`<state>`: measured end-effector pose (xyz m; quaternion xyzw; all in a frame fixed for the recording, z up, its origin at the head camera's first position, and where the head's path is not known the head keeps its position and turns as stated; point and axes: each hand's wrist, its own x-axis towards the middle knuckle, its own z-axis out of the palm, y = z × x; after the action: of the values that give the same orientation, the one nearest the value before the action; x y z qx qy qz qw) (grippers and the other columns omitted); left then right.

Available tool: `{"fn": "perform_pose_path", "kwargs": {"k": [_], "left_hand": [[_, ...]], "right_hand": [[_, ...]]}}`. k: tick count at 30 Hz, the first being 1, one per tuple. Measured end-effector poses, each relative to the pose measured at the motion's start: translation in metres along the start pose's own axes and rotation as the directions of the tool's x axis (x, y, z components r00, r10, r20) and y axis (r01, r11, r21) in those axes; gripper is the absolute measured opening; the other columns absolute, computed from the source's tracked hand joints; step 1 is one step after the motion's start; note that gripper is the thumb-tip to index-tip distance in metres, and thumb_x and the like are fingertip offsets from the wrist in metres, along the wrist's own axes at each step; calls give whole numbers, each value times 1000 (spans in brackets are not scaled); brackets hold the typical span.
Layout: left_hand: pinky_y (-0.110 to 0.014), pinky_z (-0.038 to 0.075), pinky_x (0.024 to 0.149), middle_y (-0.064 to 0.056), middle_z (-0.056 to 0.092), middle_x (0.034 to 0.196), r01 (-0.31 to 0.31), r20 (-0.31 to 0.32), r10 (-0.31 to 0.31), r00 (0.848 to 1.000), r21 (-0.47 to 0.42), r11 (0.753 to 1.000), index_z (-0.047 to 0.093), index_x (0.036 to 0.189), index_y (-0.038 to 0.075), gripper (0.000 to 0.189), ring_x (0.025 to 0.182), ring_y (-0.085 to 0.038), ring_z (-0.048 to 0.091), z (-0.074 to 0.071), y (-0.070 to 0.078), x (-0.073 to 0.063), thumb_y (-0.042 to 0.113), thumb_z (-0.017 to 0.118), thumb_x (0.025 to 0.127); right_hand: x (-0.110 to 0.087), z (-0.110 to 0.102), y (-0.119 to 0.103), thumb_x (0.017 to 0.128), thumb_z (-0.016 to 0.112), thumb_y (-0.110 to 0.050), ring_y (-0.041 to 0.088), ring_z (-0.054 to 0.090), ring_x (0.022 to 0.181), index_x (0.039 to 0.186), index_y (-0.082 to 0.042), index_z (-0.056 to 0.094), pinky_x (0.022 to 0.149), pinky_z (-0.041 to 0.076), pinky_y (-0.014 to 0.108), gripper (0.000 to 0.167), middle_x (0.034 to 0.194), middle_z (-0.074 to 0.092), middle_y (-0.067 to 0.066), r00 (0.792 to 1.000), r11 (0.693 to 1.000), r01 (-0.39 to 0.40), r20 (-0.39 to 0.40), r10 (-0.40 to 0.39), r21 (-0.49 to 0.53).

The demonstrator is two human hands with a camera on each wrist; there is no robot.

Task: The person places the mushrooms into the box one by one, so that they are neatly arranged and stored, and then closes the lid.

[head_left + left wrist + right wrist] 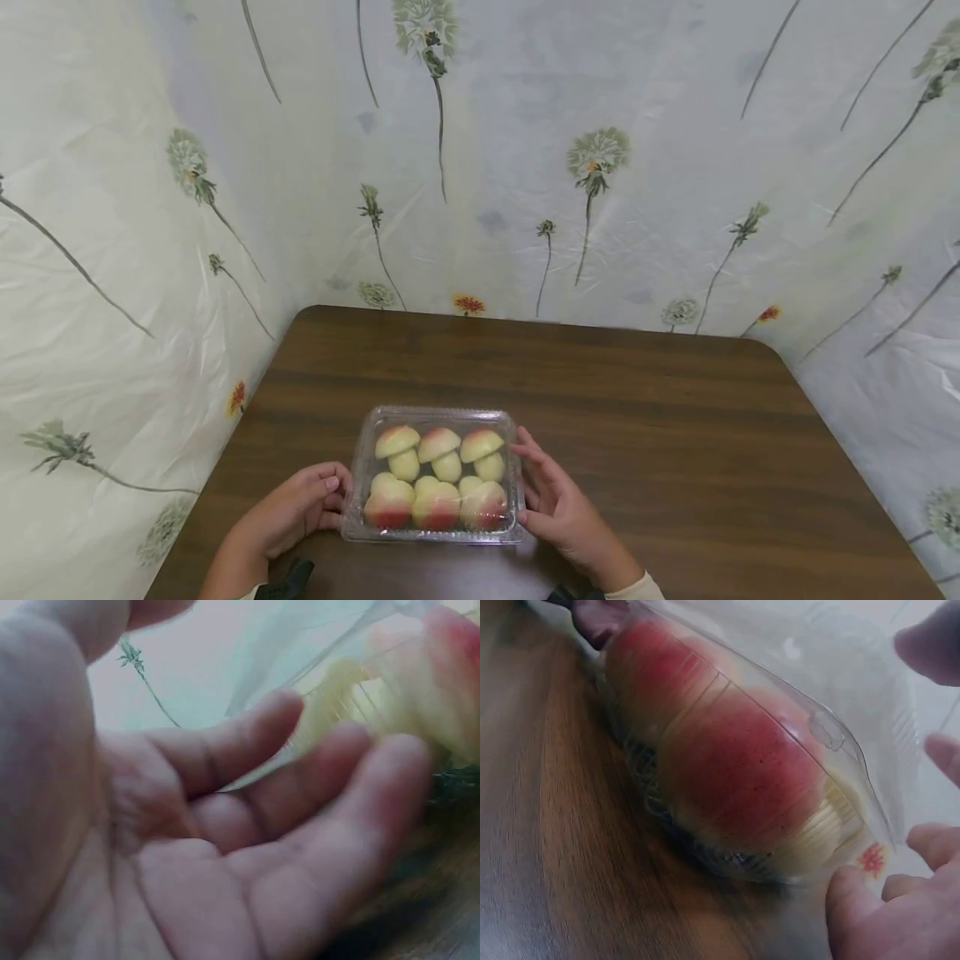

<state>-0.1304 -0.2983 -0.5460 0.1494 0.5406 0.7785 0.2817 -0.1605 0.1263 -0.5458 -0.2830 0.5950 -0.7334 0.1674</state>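
Observation:
A clear plastic clamshell box (433,533) lies at the near side of the table, its lid down. Inside sit two rows of yellow pieces blushed red: mushroom-shaped ones (442,446) at the back and rounded, peach-like ones (437,506) in front. My left hand (303,504) is at the box's left edge; its fingers (330,817) bend loosely beside the plastic wall. At the opposite edge is my right hand (558,504), thumb and fingers spread along the side. In the right wrist view, its fingers (911,915) are loosely bent near the box's corner.
The dark brown wooden table (675,433) extends behind the box and far to the right. A pale sheet with dandelion prints (510,167) hangs behind the table and along its left and right sides. Dark straps (288,579) sit at both wrists.

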Motion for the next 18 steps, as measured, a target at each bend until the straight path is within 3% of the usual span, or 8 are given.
{"fn": "perform_pose_path", "kwargs": {"k": [4, 7, 8, 10, 11, 13, 15, 18], "left_hand": [[-31, 62, 90, 2, 71, 108, 73, 61, -74, 995, 19, 997, 63, 112, 9, 18, 101, -13, 72, 2, -1, -4, 10, 45, 110], [-29, 63, 84, 0, 75, 100, 161, 59, -164, 985, 57, 985, 67, 104, 8, 11, 93, -14, 75, 5, -2, -6, 7, 55, 105], [-28, 64, 80, -1, 76, 96, 185, 57, -189, 980, 68, 980, 68, 100, 6, 11, 90, -15, 76, 6, -2, -6, 7, 57, 104], [-26, 64, 74, -5, 78, 90, 220, 61, -225, 972, 83, 972, 66, 93, -9, 20, 87, -18, 77, 8, -3, -6, 6, 57, 103], [-26, 63, 71, -6, 78, 88, 231, 66, -236, 969, 83, 969, 64, 91, -15, 25, 85, -19, 78, 9, -4, -6, 6, 55, 103], [-24, 63, 67, -6, 79, 85, 242, 71, -248, 966, 77, 967, 65, 90, -17, 29, 83, -19, 78, 11, -5, -5, 7, 53, 103], [-24, 62, 66, -6, 78, 84, 240, 65, -245, 967, 73, 968, 64, 87, -16, 30, 83, -19, 78, 13, -5, -3, 7, 51, 103], [-23, 62, 65, -3, 77, 80, 223, 39, -226, 973, 76, 972, 68, 85, 6, 25, 80, -16, 78, 14, -4, 0, 7, 51, 103]], "right_hand": [[-1, 2, 2, 83, 71, 17, 1, 1, 158, 169, -17, -4, 121, 27, 18, 120, 174, -18, 18, 998, 999, -42, 40, 43, -31], [-1, 4, 1, 82, 73, 15, 20, -8, 160, 167, -33, -15, 118, 30, 16, 132, 174, -19, 17, 994, 992, -101, 44, 104, -72], [-1, 4, 2, 83, 74, 13, 31, 0, 161, 166, -34, -17, 117, 34, 18, 132, 173, -12, 23, 992, 989, -118, 37, 122, -91], [-1, 6, 1, 83, 77, 8, 42, 29, 153, 166, -33, -17, 111, 45, 22, 132, 164, 18, 34, 987, 976, -159, 0, 161, -146], [0, 6, 1, 84, 77, 6, 40, 46, 142, 166, -32, -17, 105, 52, 23, 130, 153, 36, 35, 982, 966, -186, -21, 185, -178], [0, 6, 0, 88, 77, 0, 29, 69, 107, 166, -27, -18, 85, 63, 29, 126, 121, 60, 28, 970, 945, -244, -45, 240, -219], [1, 7, -2, 93, 75, -5, 16, 68, 73, 166, -24, -20, 65, 63, 30, 121, 91, 67, 15, 948, 922, -316, -49, 314, -222], [2, 9, -3, 100, 66, -7, 13, 60, 52, 167, -24, -14, 44, 54, 27, 106, 69, 63, 6, 913, 905, -407, -23, 407, -124]]}}
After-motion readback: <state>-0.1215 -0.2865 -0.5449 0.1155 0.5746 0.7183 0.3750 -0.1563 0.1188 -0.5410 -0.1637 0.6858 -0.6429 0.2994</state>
